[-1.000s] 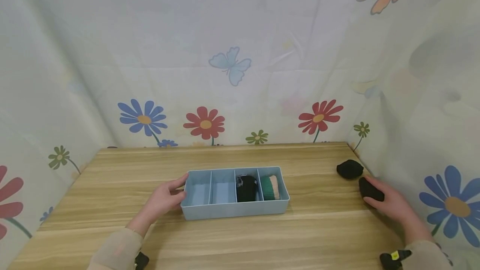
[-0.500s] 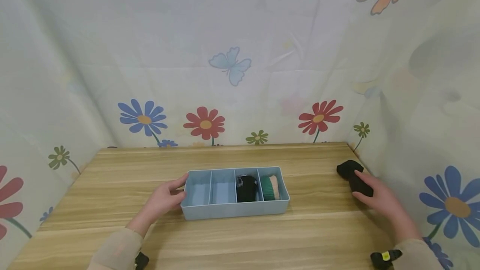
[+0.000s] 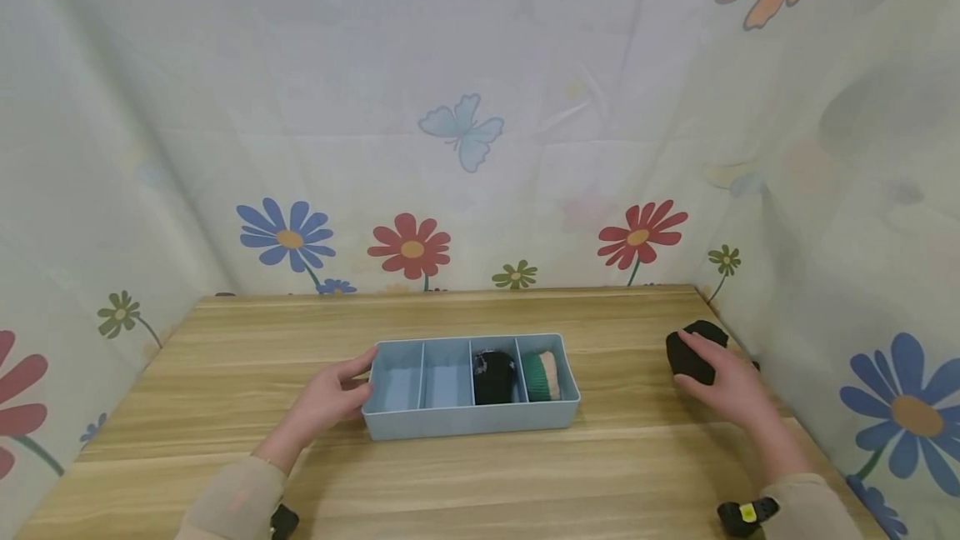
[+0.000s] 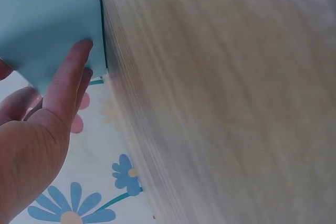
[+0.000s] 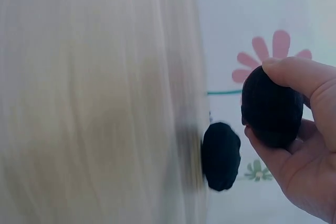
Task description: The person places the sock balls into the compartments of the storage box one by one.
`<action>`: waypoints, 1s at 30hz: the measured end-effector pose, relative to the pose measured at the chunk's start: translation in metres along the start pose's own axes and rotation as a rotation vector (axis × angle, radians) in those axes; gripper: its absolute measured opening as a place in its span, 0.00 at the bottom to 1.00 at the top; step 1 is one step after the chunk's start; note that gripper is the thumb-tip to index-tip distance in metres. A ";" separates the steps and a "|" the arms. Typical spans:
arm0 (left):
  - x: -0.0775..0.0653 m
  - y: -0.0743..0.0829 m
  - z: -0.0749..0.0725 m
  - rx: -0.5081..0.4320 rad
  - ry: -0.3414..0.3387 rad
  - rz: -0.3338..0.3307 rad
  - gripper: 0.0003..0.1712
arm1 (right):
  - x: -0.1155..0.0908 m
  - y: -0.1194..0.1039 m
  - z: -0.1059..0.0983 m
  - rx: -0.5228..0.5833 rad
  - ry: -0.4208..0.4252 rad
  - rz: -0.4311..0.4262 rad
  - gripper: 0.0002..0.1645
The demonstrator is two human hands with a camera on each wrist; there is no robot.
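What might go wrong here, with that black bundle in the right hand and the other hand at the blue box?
The right hand holds the black bundle above the table between thumb and fingers, so it might slip. The second black bundle lies close by, near the table's right edge, so a bump could knock it off. The left hand touches the left end of the blue box, so a push might slide it.

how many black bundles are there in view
3 visible: the held bundle in the right hand; the loose bundle on the table beyond it; the boxed bundle, left of the green bundle. The hand may hide more; a dark bit beside it is unclear.
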State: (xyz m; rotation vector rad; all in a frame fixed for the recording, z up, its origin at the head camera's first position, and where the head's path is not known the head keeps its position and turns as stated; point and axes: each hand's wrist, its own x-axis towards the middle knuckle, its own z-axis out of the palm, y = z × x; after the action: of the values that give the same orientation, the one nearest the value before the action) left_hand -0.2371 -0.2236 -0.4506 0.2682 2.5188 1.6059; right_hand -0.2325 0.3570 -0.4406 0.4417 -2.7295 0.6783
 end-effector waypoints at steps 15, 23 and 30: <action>0.000 -0.001 0.000 0.008 0.001 0.008 0.35 | 0.017 -0.042 0.016 0.080 0.047 0.044 0.40; 0.000 0.000 0.001 0.011 0.001 0.006 0.36 | 0.026 -0.064 0.023 0.084 0.083 0.009 0.40; 0.000 -0.001 0.001 -0.005 0.005 0.007 0.35 | 0.032 -0.084 0.029 0.107 0.092 -0.030 0.41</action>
State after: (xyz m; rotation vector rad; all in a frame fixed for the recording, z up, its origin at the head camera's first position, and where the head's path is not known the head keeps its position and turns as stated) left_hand -0.2374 -0.2232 -0.4522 0.2732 2.5206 1.6170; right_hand -0.2372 0.2650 -0.4201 0.4628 -2.6040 0.8194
